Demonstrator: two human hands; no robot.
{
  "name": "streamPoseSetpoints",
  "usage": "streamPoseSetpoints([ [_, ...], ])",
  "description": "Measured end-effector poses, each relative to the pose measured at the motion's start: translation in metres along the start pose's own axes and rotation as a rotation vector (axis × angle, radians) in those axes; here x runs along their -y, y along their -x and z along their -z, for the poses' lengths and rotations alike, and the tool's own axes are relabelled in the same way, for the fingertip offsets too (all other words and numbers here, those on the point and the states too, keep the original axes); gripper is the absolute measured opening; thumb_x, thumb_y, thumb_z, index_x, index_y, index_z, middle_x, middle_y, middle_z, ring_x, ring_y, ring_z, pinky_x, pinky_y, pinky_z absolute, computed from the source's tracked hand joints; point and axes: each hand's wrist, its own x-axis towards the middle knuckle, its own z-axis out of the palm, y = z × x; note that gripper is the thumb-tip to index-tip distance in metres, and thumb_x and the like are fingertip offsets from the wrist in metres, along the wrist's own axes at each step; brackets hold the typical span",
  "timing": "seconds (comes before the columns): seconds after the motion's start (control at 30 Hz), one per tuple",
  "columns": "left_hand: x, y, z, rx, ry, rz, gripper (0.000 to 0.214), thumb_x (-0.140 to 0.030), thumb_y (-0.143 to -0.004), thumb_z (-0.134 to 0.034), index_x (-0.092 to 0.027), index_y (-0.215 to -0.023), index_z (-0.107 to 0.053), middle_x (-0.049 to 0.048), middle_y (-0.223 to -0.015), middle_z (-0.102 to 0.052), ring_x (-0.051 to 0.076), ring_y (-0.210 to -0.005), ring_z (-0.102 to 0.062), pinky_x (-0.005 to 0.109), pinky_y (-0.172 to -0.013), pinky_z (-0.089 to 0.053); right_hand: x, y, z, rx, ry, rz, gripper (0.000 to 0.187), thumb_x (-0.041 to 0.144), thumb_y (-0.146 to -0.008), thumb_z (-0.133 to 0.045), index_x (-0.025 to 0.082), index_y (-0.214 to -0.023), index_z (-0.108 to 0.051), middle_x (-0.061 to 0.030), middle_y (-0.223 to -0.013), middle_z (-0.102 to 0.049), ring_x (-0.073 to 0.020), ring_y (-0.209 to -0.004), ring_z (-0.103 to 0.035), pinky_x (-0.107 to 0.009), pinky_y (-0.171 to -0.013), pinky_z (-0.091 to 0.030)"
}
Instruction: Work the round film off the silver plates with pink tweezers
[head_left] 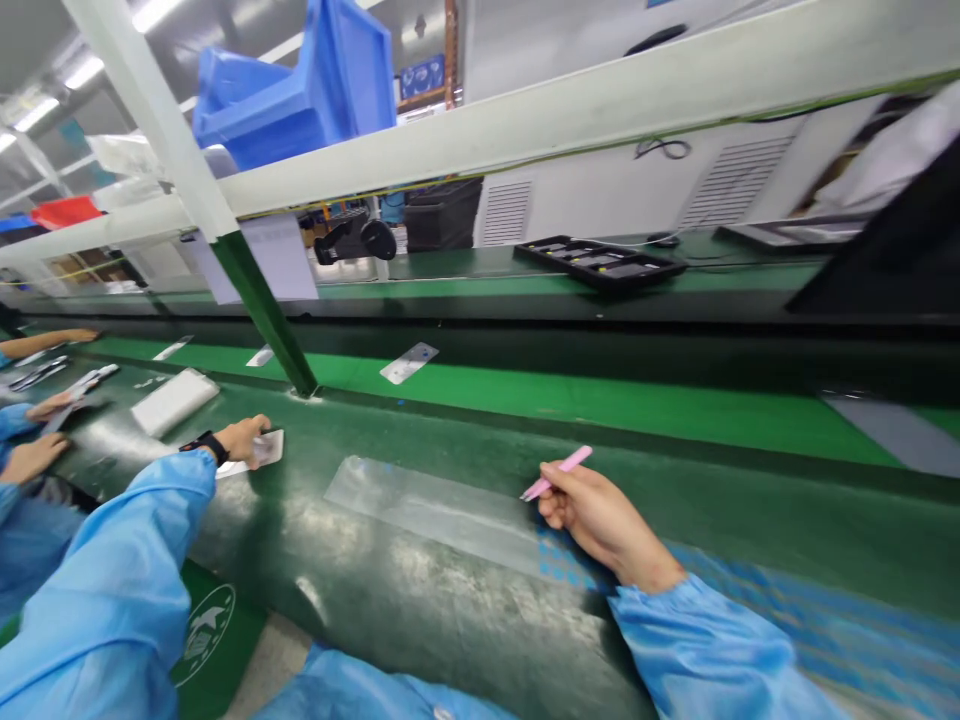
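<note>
My right hand (600,515) is closed around pink tweezers (559,472), whose tips point left over the green worktop. Beneath and left of it lies a clear plastic strip (435,510), with rows of small blue dots (559,560) at its right end. Far to the left, my left hand (244,440), with a dark watch at the wrist, has its fingers closed on a thin pale flat plate (274,447). My fingers partly cover that plate, so its exact kind is unclear.
A similar plate (409,363) lies on the bright green conveyor belt (517,390). A green-and-white post (262,300) rises near my left hand. Co-workers' hands (34,458) are at far left, by a white pad (175,402). A black tray (600,262) sits beyond the belt.
</note>
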Motion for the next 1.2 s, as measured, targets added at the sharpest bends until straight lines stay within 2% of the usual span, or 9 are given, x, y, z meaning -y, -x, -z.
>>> streamPoseSetpoints([
  [0.2,-0.018,0.009,0.018,0.002,-0.083,-0.084,0.003,-0.021,-0.058,-0.047,-0.02,-0.06,-0.046,-0.0089,-0.057,-0.056,0.015,-0.067,-0.052,0.023,-0.066,-0.034,0.001,0.0,-0.007,0.002,0.025,0.021,0.028,0.032,-0.069,-0.068,0.017,-0.05,-0.053,0.0005,-0.035,-0.053,-0.0081,-0.03,-0.047,-0.016,-0.03,-0.037],
  [0.3,-0.044,0.021,0.029,-0.082,-0.12,-0.104,0.011,-0.015,-0.068,-0.04,-0.021,-0.063,-0.048,-0.0095,-0.061,-0.059,0.014,-0.067,-0.05,0.024,-0.065,-0.027,0.005,0.003,-0.005,-0.014,0.034,0.029,0.029,0.035,-0.069,-0.069,0.017,-0.052,-0.053,0.0013,-0.036,-0.053,-0.008,-0.031,-0.048,-0.016,-0.031,-0.037],
  [0.47,-0.15,0.072,0.019,-0.35,-0.264,-0.572,0.018,-0.004,-0.066,-0.053,-0.02,-0.059,-0.055,-0.0026,-0.065,-0.062,0.019,-0.081,-0.05,0.034,-0.072,-0.026,0.012,0.016,0.009,-0.014,0.259,0.153,0.028,0.039,-0.067,-0.071,0.018,-0.062,-0.053,0.003,-0.043,-0.058,-0.0084,-0.035,-0.052,-0.016,-0.033,-0.039],
  [0.6,-0.249,0.103,-0.028,-0.283,-0.255,-1.132,0.018,-0.018,-0.081,-0.059,-0.022,-0.064,-0.059,0.001,-0.065,-0.062,0.021,-0.083,-0.048,0.044,-0.086,-0.027,0.009,0.017,0.018,-0.07,0.456,0.172,0.026,0.038,-0.071,-0.068,0.018,-0.065,-0.052,0.0034,-0.043,-0.058,-0.0092,-0.036,-0.054,-0.017,-0.035,-0.041],
  [0.7,-0.296,0.11,-0.068,-0.24,-0.282,-1.347,0.024,-0.023,-0.085,-0.059,-0.022,-0.061,-0.058,0.0013,-0.064,-0.062,0.021,-0.083,-0.048,0.046,-0.088,-0.029,0.004,0.014,0.019,-0.089,0.464,0.184,0.023,0.036,-0.074,-0.065,0.019,-0.067,-0.051,0.0033,-0.047,-0.06,-0.0095,-0.037,-0.055,-0.018,-0.036,-0.043],
  [0.87,-0.299,0.1,-0.096,-0.263,-0.193,-1.421,0.016,-0.022,-0.089,-0.053,-0.023,-0.076,-0.062,0.0019,-0.096,-0.067,0.026,-0.113,-0.045,0.051,-0.1,-0.022,0.0,0.01,0.017,-0.088,0.444,0.149,0.016,0.026,-0.078,-0.062,0.019,-0.07,-0.05,0.004,-0.051,-0.061,-0.0097,-0.039,-0.057,-0.019,-0.038,-0.047],
  [0.97,-0.283,0.093,-0.097,-0.24,0.01,-1.227,0.017,-0.016,-0.084,-0.054,-0.025,-0.095,-0.062,0.0019,-0.119,-0.062,0.027,-0.126,-0.038,0.05,-0.101,-0.024,0.001,0.009,0.016,-0.096,0.466,0.125,0.015,0.019,-0.081,-0.059,0.019,-0.069,-0.05,0.0041,-0.051,-0.061,-0.0094,-0.04,-0.058,-0.018,-0.037,-0.046],
  [1.07,-0.273,0.087,-0.095,-0.196,0.194,-1.002,0.029,-0.008,-0.075,-0.054,-0.025,-0.097,-0.062,0.0007,-0.117,-0.064,0.024,-0.128,-0.038,0.045,-0.104,-0.027,0.003,0.009,0.015,-0.119,0.479,0.092,0.016,0.016,-0.083,-0.056,0.019,-0.068,-0.049,0.0041,-0.05,-0.061,-0.0089,-0.039,-0.058,-0.017,-0.037,-0.046],
  [1.2,-0.274,0.075,-0.095,-0.156,0.276,-0.869,0.032,-0.022,-0.075,-0.065,-0.024,-0.107,-0.061,0.0059,-0.131,-0.056,0.029,-0.134,-0.031,0.048,-0.107,-0.025,0.005,0.009,0.014,-0.137,0.486,0.071,0.016,0.014,-0.083,-0.055,0.018,-0.069,-0.05,0.0038,-0.05,-0.061,-0.0084,-0.039,-0.057,-0.017,-0.038,-0.047],
])
